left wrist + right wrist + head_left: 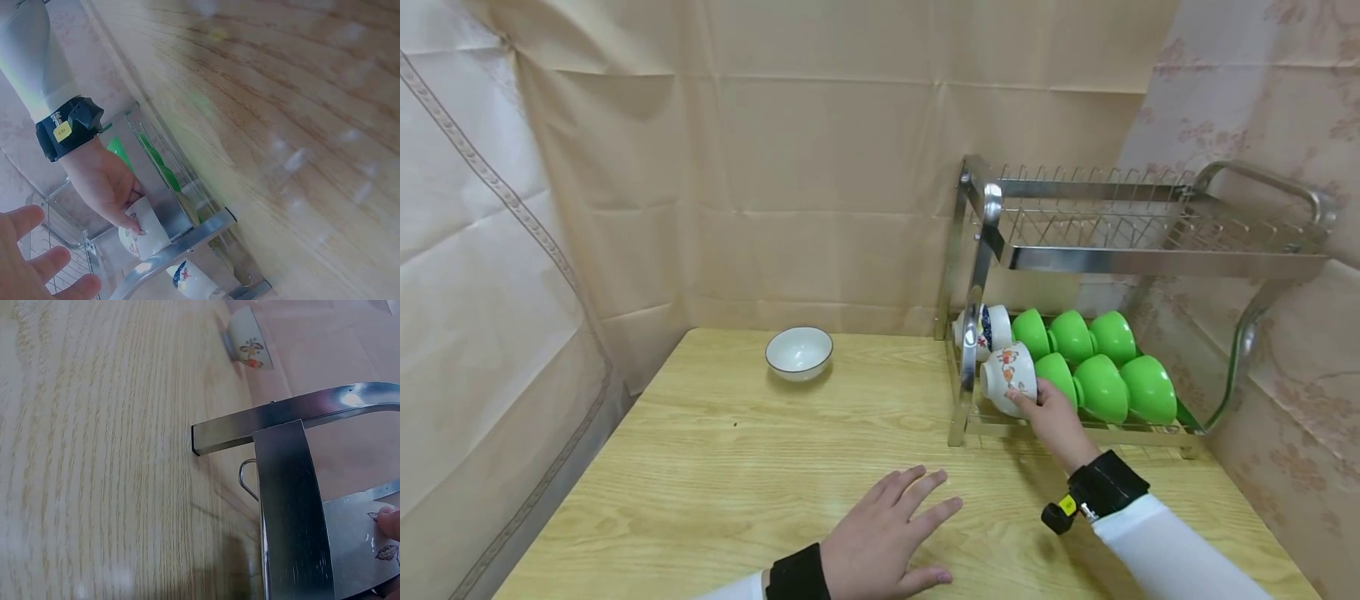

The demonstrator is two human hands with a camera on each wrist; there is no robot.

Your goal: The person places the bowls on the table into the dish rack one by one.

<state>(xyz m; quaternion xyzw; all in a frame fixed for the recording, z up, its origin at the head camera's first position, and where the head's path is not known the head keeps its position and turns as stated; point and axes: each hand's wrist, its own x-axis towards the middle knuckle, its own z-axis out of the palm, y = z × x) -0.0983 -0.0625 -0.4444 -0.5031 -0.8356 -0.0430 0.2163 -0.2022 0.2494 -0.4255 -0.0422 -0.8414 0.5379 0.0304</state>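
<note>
My right hand (1054,421) grips a white bowl with an orange and brown print (1009,371) by its rim. This bowl lies tipped on its side at the front left of the rack's lower shelf. In the right wrist view only fingertips show on the bowl (359,540), and the metal bar hides part of it. Behind it another white bowl with a dark blue pattern (996,327) leans on its side. Several green bowls (1101,389) stand tilted in two rows to the right. My left hand (887,529) hovers over the table's front with fingers spread, holding nothing.
The metal dish rack (1150,262) stands on the right of the wooden table (700,467), its upper wire shelf above the bowls. A white bowl with a dark rim (799,354) sits upright near the back edge. Curtains hang behind and at both sides.
</note>
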